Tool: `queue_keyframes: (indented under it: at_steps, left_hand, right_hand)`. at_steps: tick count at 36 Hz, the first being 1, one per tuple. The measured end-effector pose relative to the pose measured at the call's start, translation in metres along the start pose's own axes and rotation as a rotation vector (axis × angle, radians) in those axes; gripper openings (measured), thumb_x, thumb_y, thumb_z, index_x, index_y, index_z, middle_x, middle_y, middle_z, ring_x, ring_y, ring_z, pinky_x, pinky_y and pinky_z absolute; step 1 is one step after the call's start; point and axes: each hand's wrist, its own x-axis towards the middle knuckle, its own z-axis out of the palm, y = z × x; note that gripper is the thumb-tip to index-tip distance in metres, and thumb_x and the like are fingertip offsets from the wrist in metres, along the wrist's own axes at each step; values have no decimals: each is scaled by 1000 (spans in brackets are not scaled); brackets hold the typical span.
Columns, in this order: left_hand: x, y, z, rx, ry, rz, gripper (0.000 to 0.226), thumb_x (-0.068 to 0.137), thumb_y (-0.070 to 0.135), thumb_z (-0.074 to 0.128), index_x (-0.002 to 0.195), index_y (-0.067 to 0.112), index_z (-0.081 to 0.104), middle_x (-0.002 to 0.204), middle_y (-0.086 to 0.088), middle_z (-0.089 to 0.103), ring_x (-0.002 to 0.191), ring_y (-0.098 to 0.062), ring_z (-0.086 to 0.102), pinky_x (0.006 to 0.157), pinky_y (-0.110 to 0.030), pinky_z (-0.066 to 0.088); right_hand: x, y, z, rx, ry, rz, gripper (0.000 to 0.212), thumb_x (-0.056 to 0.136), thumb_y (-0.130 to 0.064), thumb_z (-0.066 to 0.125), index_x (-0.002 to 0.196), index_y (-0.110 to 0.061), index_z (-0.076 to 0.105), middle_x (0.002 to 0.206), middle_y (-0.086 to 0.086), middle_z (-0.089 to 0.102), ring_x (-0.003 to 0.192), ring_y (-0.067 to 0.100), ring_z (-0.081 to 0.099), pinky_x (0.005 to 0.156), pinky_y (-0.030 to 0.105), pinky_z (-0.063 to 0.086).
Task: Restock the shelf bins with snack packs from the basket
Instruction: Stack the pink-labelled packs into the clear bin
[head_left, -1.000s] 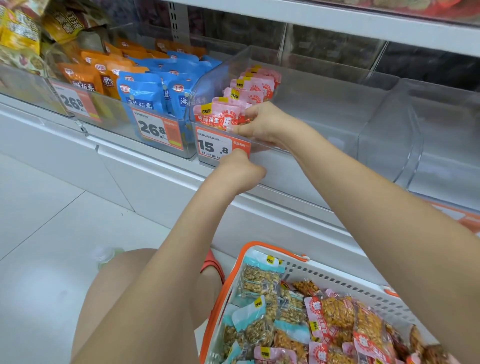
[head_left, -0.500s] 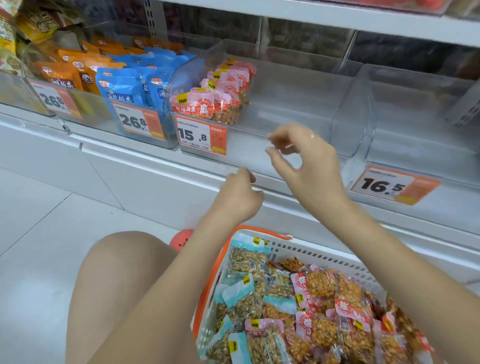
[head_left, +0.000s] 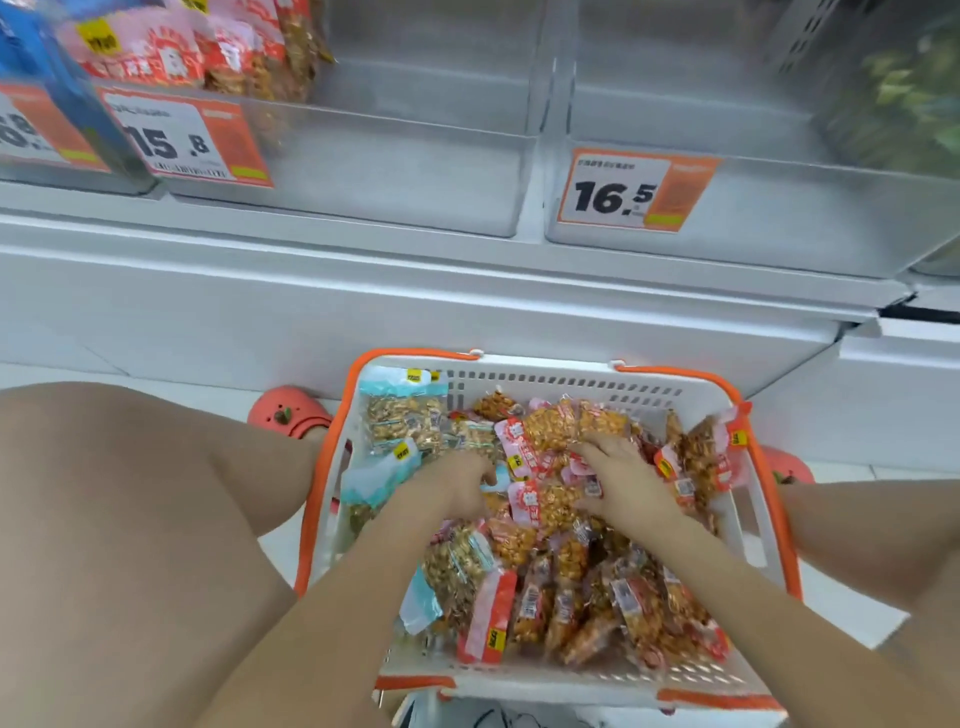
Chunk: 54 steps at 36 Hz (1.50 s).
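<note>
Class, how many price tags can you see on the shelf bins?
3: the orange-and-white 16.5 price tag at right, the 15.8 tag at left, and a third tag cut off at the far-left edge.

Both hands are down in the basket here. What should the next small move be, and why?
Probably close the right hand on one of the pink-topped packs under it and lift it toward the bin tagged 15.8. Both hands, the left hand too, lie among the packs in the basket with no pack clearly lifted, and that bin holds matching pink packs only at its left.
</note>
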Motion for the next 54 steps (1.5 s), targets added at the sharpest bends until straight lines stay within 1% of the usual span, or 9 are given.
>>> queue_keyframes:
  at_steps: [5,18,26,31,37,42,46,50,54]
  left_hand:
    - [11,6,0,118,-45,26,64,82,50,68,137,21,50,141,-3,49,122,-24,50,94,-35,45]
    - [42,38,35,-21,128,-42,40,91,26,64,124,5,56,122,-14,60,111,-30,57,92,-40,49]
    - [39,39,11,-831,331,-71,39,92,25,63,123,3,53,117,-9,55,114,-29,51,89,-32,41]
    - [30,40,-1,-1117,369,-64,29,91,23,64,117,12,57,114,3,58,113,-22,55,88,-35,45]
    - [14,47,-16,-1543,379,-63,17,90,23,66,100,10,68,94,-6,73,86,-20,67,62,-31,48]
    - [-5,62,-42,-1893,270,19,19,97,16,49,93,6,64,90,-14,69,71,-19,70,57,-30,56]
    - [-29,66,-56,-2024,256,182,39,102,20,39,81,4,68,80,-14,71,64,-20,71,54,-30,58]
    - [-50,60,-66,-1972,174,291,38,97,32,39,95,9,68,97,-14,71,88,-28,68,90,-48,49]
    - [-60,53,-70,-1912,127,227,43,81,48,49,107,18,65,112,-10,64,92,-28,60,82,-42,46]
  right_hand:
    - [3,1,3,-33,-8,87,82,77,-41,77,144,-32,30,140,6,30,129,29,35,92,46,50]
    - [16,8,12,58,108,280,83,85,-65,55,150,-26,23,157,8,25,137,34,30,101,45,42]
    - [13,5,-4,190,375,221,40,94,-31,59,132,-19,55,108,8,70,94,28,66,65,35,53]
    - [6,-18,-20,349,679,146,23,93,-25,63,97,-4,71,85,5,65,71,24,60,54,23,42]
    - [-5,-63,-47,413,761,75,23,88,-22,70,104,-5,72,89,10,67,77,23,64,65,28,49]
    - [-16,-85,-63,359,554,31,60,86,-15,68,142,-10,47,127,10,52,120,25,49,98,36,45]
    - [-21,-87,-80,142,652,-123,65,72,-52,67,127,-17,61,124,8,54,118,25,36,97,47,39]
    - [-22,-75,-109,191,444,-283,82,74,-76,50,138,-24,44,160,2,17,148,17,1,120,47,4]
    - [-28,-65,-140,416,145,-345,68,91,-50,55,147,-25,25,159,-11,16,137,14,34,106,24,29]
